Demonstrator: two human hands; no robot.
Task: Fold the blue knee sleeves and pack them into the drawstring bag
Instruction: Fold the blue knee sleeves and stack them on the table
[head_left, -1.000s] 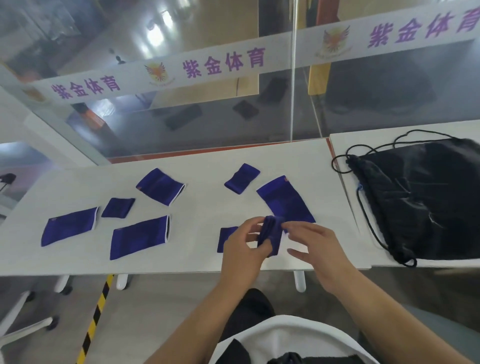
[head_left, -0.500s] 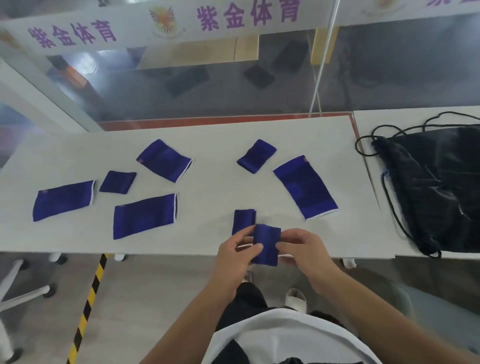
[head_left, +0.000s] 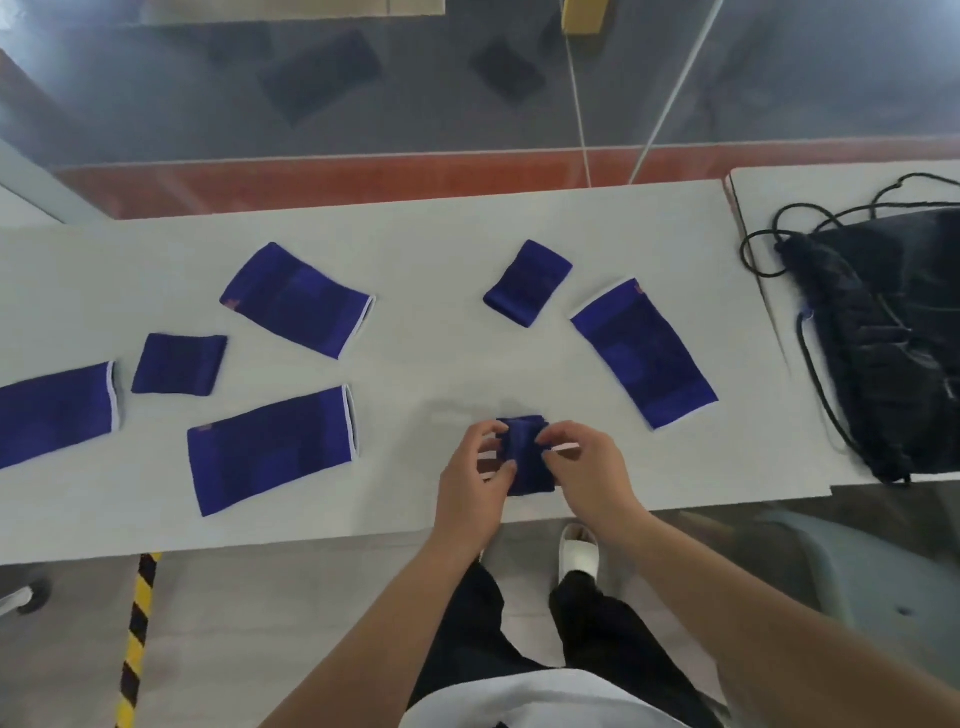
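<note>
My left hand (head_left: 475, 478) and my right hand (head_left: 587, 467) both pinch one small folded blue sleeve (head_left: 524, 457) near the front edge of the white table (head_left: 431, 234). Another folded piece seems to lie under it, mostly hidden. Flat blue knee sleeves lie at the right (head_left: 644, 353), the back left (head_left: 298, 299), the front left (head_left: 272, 449) and the far left edge (head_left: 54, 413). Two small folded ones rest at the back middle (head_left: 527, 283) and at the left (head_left: 179, 364). The black drawstring bag (head_left: 893, 343) lies flat on the neighbouring table to the right, its cords looped behind it.
A glass partition (head_left: 467, 93) rises right behind the tables. A narrow seam (head_left: 748, 249) separates the two tabletops. Below the front edge I see my legs, a white shoe (head_left: 579, 553), yellow-black floor tape (head_left: 137, 634) and a grey chair (head_left: 831, 571) at the right.
The camera tilted downward. My hands brought the small blue sleeve down onto the table, over the folded piece that lay beside them, and squeezed it narrower.
</note>
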